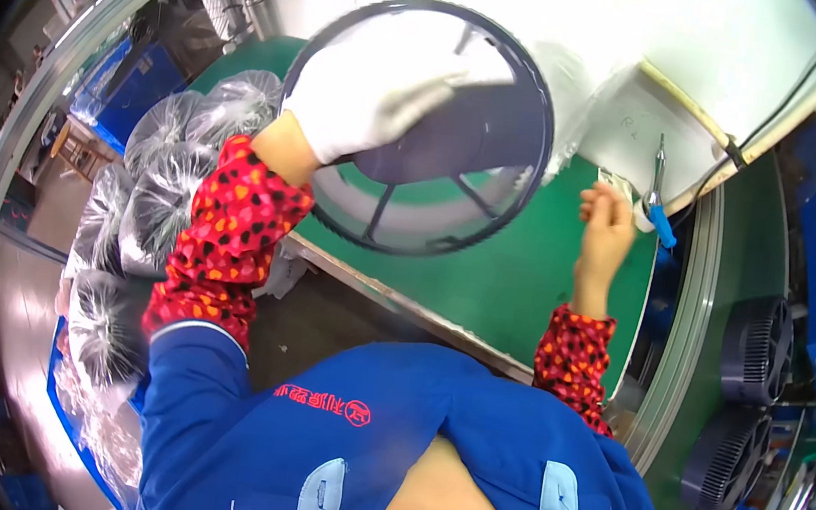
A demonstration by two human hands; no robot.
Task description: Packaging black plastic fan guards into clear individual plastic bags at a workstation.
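Observation:
My left hand (375,100) wears a white glove and grips a round dark fan grille (529,168) by its centre hub, holding it tilted above the green table (525,289). My right hand (607,227) is bare, with its fingers closed on a small pale label or tag (617,185) near the table's far right edge. A blue-handled tool (658,198) lies just beyond that hand. Both forearms wear red patterned sleeve covers over a blue jacket.
Several plastic-wrapped round parts (164,187) are stacked at my left. White sheeting (654,41) covers the far side of the table. Two dark fan grilles (749,395) sit on the conveyor at the right. A metal rail edges the table.

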